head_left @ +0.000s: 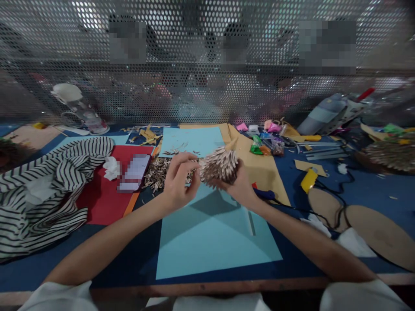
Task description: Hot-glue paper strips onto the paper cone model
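Observation:
My right hand [241, 186] grips a rounded, spiky ball of small paper pieces [219, 165] and holds it above a light blue sheet [210, 235]. My left hand [180, 179] is curled at the ball's left side, fingertips pinched together on a small paper piece against the spikes. A heap of loose brown paper pieces [157, 172] lies just behind my left hand, beside a second light blue sheet [191, 140].
A striped cloth [42, 185] covers the left of the table beside a red sheet [100, 196]. A glue gun [327, 113], coloured scraps [262, 144], yellow tape [309, 180] and cardboard ovals [379, 235] lie at the right. A perforated metal screen [207, 65] stands behind.

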The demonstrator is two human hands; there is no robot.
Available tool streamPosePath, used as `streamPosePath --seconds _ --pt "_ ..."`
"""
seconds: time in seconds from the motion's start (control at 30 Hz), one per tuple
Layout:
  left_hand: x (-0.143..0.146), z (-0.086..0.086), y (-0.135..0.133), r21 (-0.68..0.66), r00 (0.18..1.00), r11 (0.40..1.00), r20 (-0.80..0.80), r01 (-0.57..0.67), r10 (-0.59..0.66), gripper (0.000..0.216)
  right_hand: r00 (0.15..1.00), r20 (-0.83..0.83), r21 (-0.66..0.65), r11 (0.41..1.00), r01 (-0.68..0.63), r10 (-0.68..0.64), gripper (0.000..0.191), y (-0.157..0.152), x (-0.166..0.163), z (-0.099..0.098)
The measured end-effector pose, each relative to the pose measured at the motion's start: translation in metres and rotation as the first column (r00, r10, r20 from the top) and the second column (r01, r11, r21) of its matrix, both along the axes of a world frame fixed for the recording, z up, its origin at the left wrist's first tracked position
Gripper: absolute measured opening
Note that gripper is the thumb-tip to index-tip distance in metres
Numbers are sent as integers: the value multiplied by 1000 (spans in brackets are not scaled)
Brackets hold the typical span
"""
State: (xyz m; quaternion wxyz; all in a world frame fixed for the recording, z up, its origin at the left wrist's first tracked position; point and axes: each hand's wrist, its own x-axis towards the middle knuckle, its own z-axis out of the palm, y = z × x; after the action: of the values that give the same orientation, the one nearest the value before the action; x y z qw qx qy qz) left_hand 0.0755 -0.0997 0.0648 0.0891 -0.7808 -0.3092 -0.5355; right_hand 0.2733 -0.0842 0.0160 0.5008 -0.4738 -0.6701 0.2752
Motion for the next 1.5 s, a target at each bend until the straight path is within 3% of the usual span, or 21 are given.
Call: streamPosePath --seconds 0.07,0.13,0.23,0.33,0.4,0.47,0.63,0.9,1.17,1.4,1.5 --pt "6 -3 -9 -41 997 999 -69 25 -28 16 999 -23 41 998 48 -47 81 4 6 7" --pt "13 -12 -24 -182 968 982 -237 44 -87 15 995 -15 84 992 96 -95 79 7 12 14" --pt "24 -38 -53 -415 859 906 -491 -84 -145 21 993 7 92 989 114 -115 76 9 17 19" --pt "28 -66 -78 -469 778 855 -613 -222 -135 48 993 12 90 989 115 -116 75 9 18 21" --pt "25 -77 -87 -517 751 819 -637 -248 -175 74 993 15 84 989 119 -120 77 9 18 24" --pt "21 -82 -89 -568 739 789 -631 -234 -235 84 992 19 70 990 125 -127 79 8 18 27" --pt "11 -81 -81 -627 736 764 -588 -154 -334 84 988 40 37 989 145 -147 83 7 19 32" --pt "7 -74 -73 -627 702 775 -589 -85 -400 85 996 -1 3 996 92 -92 83 9 19 25" --pt "3 -70 -64 -646 680 762 -579 -45 -450 85 997 -13 -18 997 71 -71 78 13 27 31" --pt "0 -71 -58 -646 690 762 -536 34 -486 83 935 -343 -222 961 -168 84 79 26 40 40" --pt "-4 -73 -47 -625 778 780 -476 29 -410 57 879 -469 -302 919 -254 89 72 24 43 49"
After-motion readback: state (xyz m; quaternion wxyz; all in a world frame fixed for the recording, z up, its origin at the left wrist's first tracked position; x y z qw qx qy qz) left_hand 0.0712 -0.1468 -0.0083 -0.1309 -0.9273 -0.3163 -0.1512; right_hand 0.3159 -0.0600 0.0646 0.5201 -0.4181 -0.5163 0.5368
